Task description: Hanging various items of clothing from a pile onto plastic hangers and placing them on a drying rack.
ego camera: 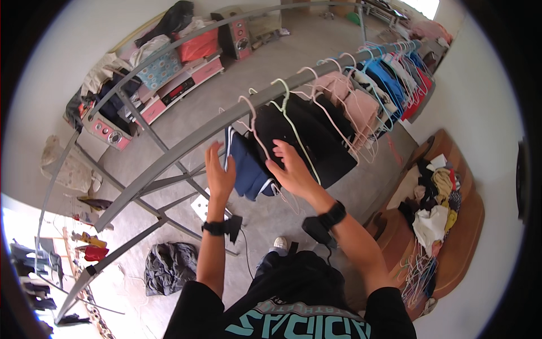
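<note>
A blue garment with white trim (247,169) hangs folded over a pink hanger (255,120) on a grey metal rail (203,127). My left hand (219,171) is raised at the garment's left side, fingers apart. On its other side, my right hand (292,169) has its fingers spread near the pink hanger and black clothing (330,156); whether it touches the hanger is not plain. A pale green hanger (284,99) is hooked just to the right. Farther along hang pink garments (360,108) and a blue one (383,78).
A brown sofa (461,224) at the right holds piled clothes (432,220) and loose wire hangers (417,271). Metal rack legs (144,203) cross at the left. A crumpled black garment (169,267) lies on the floor. A pink and white cabinet (207,70) stands behind the rail.
</note>
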Tool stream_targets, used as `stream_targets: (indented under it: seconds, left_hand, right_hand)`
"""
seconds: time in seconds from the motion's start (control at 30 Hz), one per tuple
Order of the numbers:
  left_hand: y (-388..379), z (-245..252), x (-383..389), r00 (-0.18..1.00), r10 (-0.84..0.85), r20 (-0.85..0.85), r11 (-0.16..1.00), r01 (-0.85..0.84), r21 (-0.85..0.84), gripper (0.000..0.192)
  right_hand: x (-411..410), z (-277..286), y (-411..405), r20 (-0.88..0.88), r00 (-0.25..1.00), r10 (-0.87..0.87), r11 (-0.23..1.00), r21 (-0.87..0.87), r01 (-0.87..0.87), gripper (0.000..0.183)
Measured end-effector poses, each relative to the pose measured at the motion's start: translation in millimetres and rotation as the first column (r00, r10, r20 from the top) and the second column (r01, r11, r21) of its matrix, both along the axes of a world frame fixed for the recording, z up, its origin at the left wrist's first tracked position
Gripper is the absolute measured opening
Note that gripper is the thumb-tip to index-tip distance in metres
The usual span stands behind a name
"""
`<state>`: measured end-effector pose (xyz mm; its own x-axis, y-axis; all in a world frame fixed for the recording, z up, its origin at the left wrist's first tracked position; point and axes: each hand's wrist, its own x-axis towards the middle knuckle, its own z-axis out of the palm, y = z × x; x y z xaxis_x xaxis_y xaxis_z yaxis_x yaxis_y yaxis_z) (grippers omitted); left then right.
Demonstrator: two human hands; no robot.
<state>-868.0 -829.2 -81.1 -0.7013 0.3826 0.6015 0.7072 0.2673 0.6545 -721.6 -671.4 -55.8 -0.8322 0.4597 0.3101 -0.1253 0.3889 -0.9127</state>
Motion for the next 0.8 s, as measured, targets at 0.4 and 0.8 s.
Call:
stream_targets:
  seconds: [0.4,0.8]
  left_hand:
    - [-199.2,-420.8,124.3,0.617,-0.583,0.528,0.173,0.73,-0.661,0.018]
    - [90.6,-246.9,157.1,0.543,0.086,0.835,0.254,0.799,-0.545,0.018]
  right_hand:
    - [374.0,-223.6,83.5,0.762,0.524,-0.381,0.629,-0.203,0.751,0.02]
    - [698.4,-357.8,81.8,0.626,-0.309,-0.716,0.029,0.469,0.883,0.011]
